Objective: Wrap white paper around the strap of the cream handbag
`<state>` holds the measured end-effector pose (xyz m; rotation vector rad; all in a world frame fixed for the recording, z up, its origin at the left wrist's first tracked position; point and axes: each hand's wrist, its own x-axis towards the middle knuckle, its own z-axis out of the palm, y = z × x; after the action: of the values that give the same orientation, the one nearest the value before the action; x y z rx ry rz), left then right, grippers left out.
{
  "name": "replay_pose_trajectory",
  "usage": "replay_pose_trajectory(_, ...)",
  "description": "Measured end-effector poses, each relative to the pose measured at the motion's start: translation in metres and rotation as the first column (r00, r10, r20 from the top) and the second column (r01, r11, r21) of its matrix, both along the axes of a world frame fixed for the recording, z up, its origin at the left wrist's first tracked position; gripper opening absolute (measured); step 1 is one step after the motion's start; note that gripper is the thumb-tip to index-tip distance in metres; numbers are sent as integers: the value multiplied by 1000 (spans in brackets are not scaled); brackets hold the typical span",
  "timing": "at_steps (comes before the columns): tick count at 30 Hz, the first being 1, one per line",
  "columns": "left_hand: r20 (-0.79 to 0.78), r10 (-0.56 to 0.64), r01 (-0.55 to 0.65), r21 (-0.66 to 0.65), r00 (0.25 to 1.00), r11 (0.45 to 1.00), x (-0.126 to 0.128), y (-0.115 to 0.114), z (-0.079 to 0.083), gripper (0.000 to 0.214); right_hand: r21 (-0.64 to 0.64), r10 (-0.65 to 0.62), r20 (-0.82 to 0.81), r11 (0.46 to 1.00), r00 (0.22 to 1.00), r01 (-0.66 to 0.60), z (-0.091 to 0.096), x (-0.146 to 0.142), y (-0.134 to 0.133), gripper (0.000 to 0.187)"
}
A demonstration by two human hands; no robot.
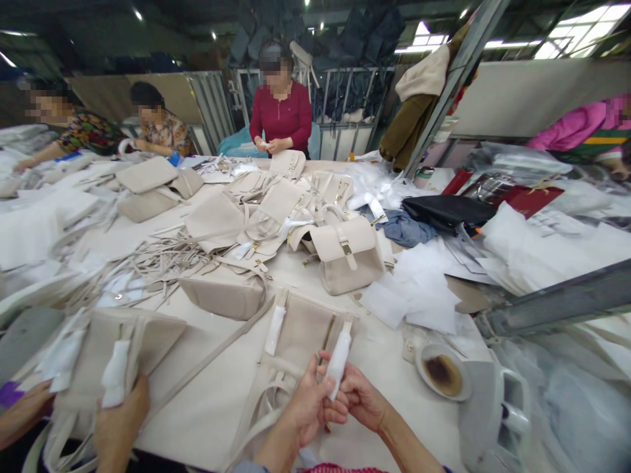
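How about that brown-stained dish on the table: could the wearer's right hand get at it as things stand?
Probably yes. The dish lies in the open beside the right hand, nothing between them. But that hand and the left hand both grip a white wrapped strap, so it would need to let go.

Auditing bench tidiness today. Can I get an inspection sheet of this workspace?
Surface: white table, crowded.
Job's things: beige bag lying flat; white-wrapped strap at its right edge.
Clutter: loose straps, upright bag, white sheets, stained cup.
Hands: left hand and right hand both pinch the white-wrapped strap; a co-worker's hand rests on another bag.
Cables: nothing seen.
Surroundings: person in red and others across the table; metal racks behind.
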<state>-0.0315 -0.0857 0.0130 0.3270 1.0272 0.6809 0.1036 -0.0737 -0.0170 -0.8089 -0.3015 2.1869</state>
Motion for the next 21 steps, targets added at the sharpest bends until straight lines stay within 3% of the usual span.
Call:
replay_pose_trajectory(3, 212, 38, -32, -31, 977, 999, -5, 1, 2, 65, 32, 20, -123, 999, 992, -16, -6, 3, 1, 54)
replay_pose_trajectory(7, 324, 73, -55, -62, 943, 997, -5, 1, 0, 31, 33, -29, -132, 999, 991, 34, -17, -1, 2, 51)
replay_pose_trajectory(10, 373, 144, -122, -82, 917, 989, -3, -1, -3, 29, -7, -99, -62, 995, 993, 98, -23, -5, 2, 52)
replay_pose_trajectory(13, 353, 110, -101, -43, 929, 994, -2, -4, -4, 30, -32, -100, -4, 994, 995, 100, -20, -8, 1, 52)
replay_pose_trajectory(17, 206, -86, 84, 21, 975, 996, -9, -5, -2, 54, 8, -76, 4, 997, 997, 76, -4, -2, -3, 54)
replay_pose_trajectory(19, -23, -165, 166, 34, 986, 986, -21, -1, -3, 67, 37, -14, 51, 999, 999, 12, 2, 5, -5, 60)
replay_pose_trajectory(21, -386, -90, 140, 103, 918, 985, -40, 7, -6, 62, 81, 55, 213, 994, 976, -73, 1, 16, -6, 60)
